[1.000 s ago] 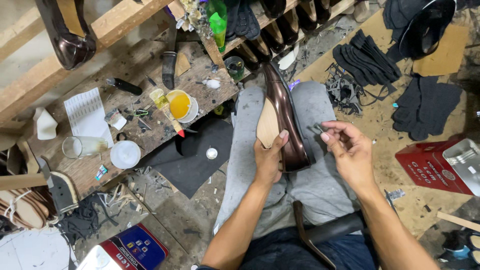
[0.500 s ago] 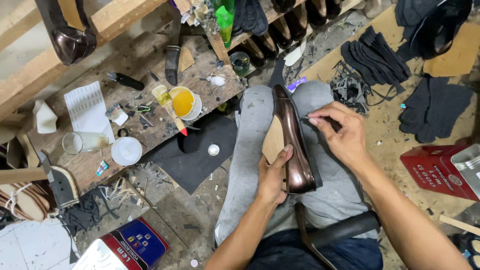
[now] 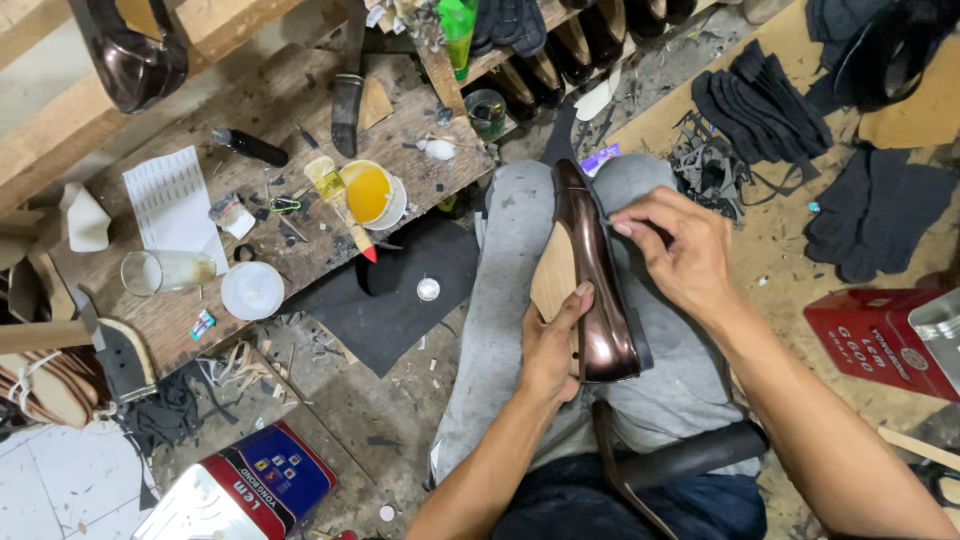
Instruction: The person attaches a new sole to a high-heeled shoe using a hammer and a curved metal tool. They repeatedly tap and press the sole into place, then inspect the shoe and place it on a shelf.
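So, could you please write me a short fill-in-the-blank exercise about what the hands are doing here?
1. The left hand grips a glossy ____ shoe.
2. The shoe rests on the person's ____.
3. The right hand pinches the shoe's ____ edge.
4. The tub on the workbench holds ____ glue.

Missing words: brown; lap; upper; yellow

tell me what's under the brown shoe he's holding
The brown shoe lies across the grey-trousered knees, left hand gripping its tan sole. The lap directly beneath is hidden.
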`<state>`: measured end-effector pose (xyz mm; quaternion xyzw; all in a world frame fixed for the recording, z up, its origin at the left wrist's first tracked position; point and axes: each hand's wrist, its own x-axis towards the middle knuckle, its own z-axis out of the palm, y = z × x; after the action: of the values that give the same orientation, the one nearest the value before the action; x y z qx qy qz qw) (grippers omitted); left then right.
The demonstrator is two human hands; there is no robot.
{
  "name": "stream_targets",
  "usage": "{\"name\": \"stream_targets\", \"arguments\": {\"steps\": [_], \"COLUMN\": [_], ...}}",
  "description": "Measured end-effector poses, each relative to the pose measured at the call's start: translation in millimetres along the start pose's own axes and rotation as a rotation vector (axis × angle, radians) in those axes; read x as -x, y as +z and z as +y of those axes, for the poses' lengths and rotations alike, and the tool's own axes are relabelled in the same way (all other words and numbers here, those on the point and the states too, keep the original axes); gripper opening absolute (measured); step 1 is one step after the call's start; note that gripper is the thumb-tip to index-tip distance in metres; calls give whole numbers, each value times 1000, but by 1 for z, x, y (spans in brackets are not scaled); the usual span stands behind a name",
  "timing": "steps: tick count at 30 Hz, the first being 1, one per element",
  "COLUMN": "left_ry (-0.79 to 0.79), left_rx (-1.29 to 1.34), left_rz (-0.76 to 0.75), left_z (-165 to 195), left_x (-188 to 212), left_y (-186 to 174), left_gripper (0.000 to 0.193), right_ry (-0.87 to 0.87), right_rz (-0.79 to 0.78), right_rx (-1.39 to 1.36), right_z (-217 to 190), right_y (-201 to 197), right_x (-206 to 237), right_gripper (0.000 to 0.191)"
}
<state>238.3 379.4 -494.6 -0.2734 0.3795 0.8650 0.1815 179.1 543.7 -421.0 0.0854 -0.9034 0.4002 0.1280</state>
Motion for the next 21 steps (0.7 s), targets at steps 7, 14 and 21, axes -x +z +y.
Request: {"name": "stream_targets", "arguments": {"steps": [7, 14, 21], "left_ry": [3, 33, -5], "left_rx": [14, 45, 17], "left_rz": [24, -18, -10], "left_z": [-7, 2, 5], "left_x": [-2, 5, 10], "left_y": [-1, 5, 7], "left_gripper": [43, 43, 42], "right_ry": [-2, -6, 3], "right_rz": [25, 4, -55], "right_rx": [-42, -84, -80], "right_z": [6, 9, 6], "right_y": [5, 6, 3], "right_x": [4, 8, 8], "right_gripper": [12, 11, 14]}}
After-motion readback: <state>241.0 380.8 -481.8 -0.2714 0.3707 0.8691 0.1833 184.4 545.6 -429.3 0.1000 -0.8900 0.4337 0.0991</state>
